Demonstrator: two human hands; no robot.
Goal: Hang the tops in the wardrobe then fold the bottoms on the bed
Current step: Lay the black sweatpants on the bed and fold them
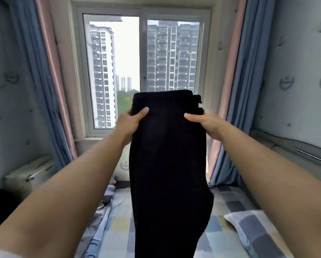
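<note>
Far centre: sliding window, two panes in a pale frame; high-rise blocks and green treetops outside. Blue curtains with pink edging hang at the left and right of it. Padded grey-blue wall panels with crest motifs on both sides. White pillow with a crest below the sill. Near right: checked pillow. Left: pale case with a metal handle.
</note>
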